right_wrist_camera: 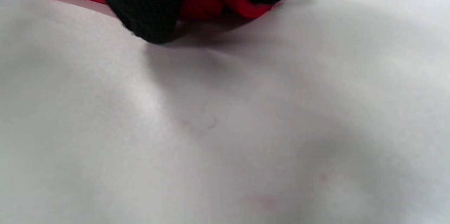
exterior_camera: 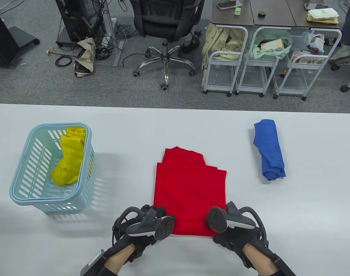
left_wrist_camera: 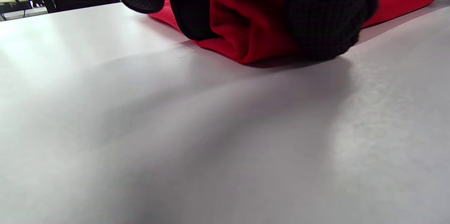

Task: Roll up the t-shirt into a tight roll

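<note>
A red t-shirt (exterior_camera: 189, 187), folded into a long strip, lies flat in the middle of the white table (exterior_camera: 175, 126). Its near end is turned over into a small roll (left_wrist_camera: 246, 37). My left hand (exterior_camera: 151, 221) grips the roll's left end, fingers curled round the cloth. My right hand (exterior_camera: 221, 222) grips the right end (right_wrist_camera: 246, 6) the same way. Both hands sit at the shirt's near edge, their trackers on top hiding the fingers in the table view.
A light blue plastic basket (exterior_camera: 25, 184) with a yellow garment (exterior_camera: 70, 158) inside stands at the left. A rolled blue t-shirt (exterior_camera: 269, 149) lies at the right. Beyond the table's far edge are an office chair (exterior_camera: 166, 26) and wire carts (exterior_camera: 249, 57).
</note>
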Demonstrator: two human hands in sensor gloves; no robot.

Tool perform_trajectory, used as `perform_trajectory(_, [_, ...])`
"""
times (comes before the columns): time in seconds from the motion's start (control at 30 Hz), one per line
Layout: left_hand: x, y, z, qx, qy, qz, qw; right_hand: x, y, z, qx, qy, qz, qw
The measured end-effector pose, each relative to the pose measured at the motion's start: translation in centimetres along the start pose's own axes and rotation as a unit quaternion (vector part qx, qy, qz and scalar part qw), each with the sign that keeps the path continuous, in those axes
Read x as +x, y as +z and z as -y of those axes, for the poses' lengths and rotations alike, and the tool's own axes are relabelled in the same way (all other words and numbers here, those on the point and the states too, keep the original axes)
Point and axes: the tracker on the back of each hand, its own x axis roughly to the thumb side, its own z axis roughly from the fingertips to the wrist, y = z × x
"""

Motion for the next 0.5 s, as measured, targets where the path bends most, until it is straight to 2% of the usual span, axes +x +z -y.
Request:
perform_trajectory(0.2, [-0.3,0.1,-0.4,0.033,0.002,-0.003,0.999,-0.8,0.3,1.2,-0.041,-0.018,-0.004,0.999])
perform_trajectory(0.3, [-1.3,0.4,-0.8,0.038,0.092,0.013,0.995,-2.1,0.8,1.6,-0.028,-0.073,0.014,0.997])
perform_trajectory(0.37, [-2.3,0.7,-0.9,0.025,0.175,0.026,0.984,-3.3,1.2,1.8,-0.027,-0.155,0.036,0.987])
perform_trajectory(0.43, [-3.2,0.8,-0.7,0.023,0.229,0.026,0.973,-3.9,1.1,1.9,-0.027,-0.184,0.032,0.982])
perform_trajectory(0.47, [-3.4,0.7,-0.6,0.023,0.238,0.020,0.971,-3.9,1.0,1.8,-0.025,-0.178,0.024,0.983])
perform_trajectory(0.5, [-3.3,0.5,-0.5,0.024,0.209,-0.007,0.978,-3.8,0.6,1.4,-0.017,-0.161,0.005,0.987])
